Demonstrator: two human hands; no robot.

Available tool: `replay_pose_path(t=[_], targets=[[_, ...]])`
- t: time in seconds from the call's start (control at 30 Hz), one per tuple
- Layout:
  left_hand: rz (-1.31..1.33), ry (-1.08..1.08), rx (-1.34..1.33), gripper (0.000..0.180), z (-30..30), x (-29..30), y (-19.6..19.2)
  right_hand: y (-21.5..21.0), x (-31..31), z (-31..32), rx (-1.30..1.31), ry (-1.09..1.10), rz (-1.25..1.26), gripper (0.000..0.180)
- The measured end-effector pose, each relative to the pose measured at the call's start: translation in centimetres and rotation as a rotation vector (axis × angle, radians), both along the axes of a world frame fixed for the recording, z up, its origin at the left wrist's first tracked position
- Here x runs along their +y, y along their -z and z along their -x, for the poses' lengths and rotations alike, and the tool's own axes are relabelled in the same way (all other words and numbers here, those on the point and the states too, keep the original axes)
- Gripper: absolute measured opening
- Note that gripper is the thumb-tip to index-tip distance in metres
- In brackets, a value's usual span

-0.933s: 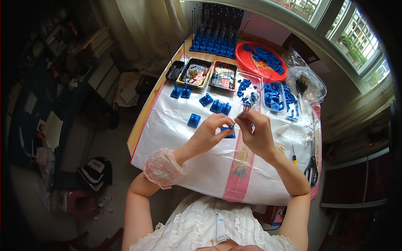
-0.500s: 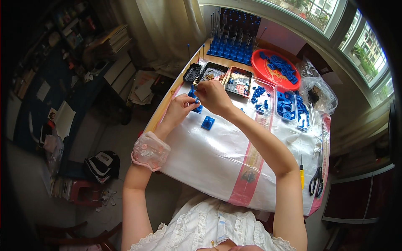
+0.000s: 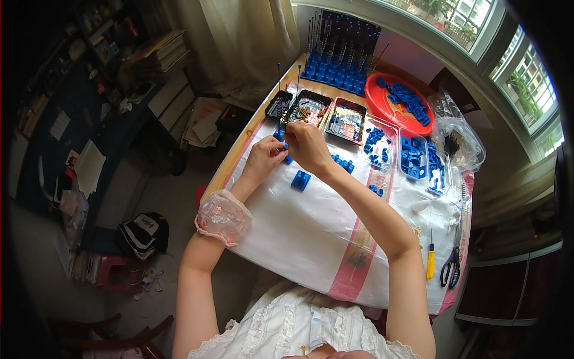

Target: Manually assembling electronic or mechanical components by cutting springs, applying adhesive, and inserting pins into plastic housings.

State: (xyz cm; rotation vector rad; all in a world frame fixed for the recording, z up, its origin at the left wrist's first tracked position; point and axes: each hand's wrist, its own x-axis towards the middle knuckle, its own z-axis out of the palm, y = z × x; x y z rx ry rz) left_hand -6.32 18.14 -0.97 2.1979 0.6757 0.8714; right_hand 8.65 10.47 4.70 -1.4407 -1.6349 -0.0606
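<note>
Both my hands meet over a small blue plastic part point(image 3: 278, 133) at the left side of the table. My left hand point(image 3: 263, 158) has its fingertips pinched at this part, which shows only partly between the hands. Bent over it from the right, my right hand point(image 3: 308, 146) is closed; its fingertips press together, and what they hold is hidden. A blue plastic block point(image 3: 300, 180) lies on the sheet just nearer to me. Beyond my right wrist sit more blue blocks point(image 3: 342, 163), partly covered by the forearm.
Black trays point(image 3: 347, 119) of small parts stand behind my hands. Clear boxes point(image 3: 412, 157) and a red plate point(image 3: 379, 99) hold blue pieces. At the back are rows of blue blocks with springs point(image 3: 335, 75). A yellow-handled screwdriver point(image 3: 430, 263) and black scissors point(image 3: 451, 267) lie at right.
The view has shifted slightly. My right hand has come down a little toward the blue part, and blue blocks beside my right forearm now show. Both hands stay close together.
</note>
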Motion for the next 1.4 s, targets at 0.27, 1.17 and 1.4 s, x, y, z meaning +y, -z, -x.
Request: replay_pose_path(t=[0.27,1.17,1.4], targets=[[-0.036,-0.020,-0.029,0.015,0.1,-1.0,-0.5,-3.1,-0.4,-0.4,0.195,0.015,0.041,0.012],[-0.041,-0.037,-0.030,0.015,0.0,-1.3,-0.7,-1.0,-0.2,-1.2,0.109,-0.038,0.100,0.009],[-0.011,-0.027,-0.031,0.015,-0.2,-1.2,-0.6,-0.2,-0.6,-1.4,0.100,-0.035,0.058,0.008]])
